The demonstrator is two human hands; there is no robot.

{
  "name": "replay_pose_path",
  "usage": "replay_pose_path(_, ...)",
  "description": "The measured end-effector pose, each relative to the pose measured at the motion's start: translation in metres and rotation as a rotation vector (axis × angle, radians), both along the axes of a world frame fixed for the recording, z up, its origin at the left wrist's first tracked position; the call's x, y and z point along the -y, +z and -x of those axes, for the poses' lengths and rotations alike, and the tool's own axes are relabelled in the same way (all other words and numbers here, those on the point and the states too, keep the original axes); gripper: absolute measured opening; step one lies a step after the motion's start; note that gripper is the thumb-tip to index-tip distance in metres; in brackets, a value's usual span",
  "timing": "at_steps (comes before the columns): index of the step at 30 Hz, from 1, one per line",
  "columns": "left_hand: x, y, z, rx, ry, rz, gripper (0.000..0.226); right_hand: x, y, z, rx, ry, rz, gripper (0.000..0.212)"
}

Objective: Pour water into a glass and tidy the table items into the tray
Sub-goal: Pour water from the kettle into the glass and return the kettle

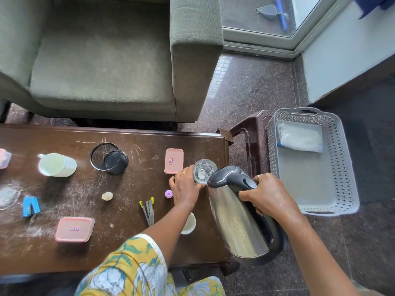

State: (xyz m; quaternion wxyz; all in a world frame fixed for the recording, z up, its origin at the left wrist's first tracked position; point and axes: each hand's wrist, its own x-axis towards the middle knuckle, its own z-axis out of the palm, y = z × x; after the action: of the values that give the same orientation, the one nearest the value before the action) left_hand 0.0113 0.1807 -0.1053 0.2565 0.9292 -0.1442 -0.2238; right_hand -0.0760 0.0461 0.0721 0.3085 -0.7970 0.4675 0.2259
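On the cluttered table [128, 238], the left hand [186, 189] is curling its fingers round the glass [204, 168] near the right end while the right hand [271, 195] is gripping the tilted kettle [237, 221] by its handle, so pouring seems under way and tidying into the grey tray [310, 184] is waiting.

Scratched dark brown table [132, 242] carried: white mug [56, 165] and black mesh cup [110, 158], both on their sides; pink lid [173, 160] just beside glass [204, 170]; lidded pink box [74, 229]; blue stapler [31, 206]; pale pebble [107, 196]; purple cap [168, 193].
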Motion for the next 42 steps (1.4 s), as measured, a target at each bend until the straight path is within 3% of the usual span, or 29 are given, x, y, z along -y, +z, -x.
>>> replay_pose_path(42,0.0038,0.0028,-0.0060,-0.054,-0.001,-0.072,0.051,-0.0011,0.0016,-0.0068,-0.021,0.002,-0.002,0.013)
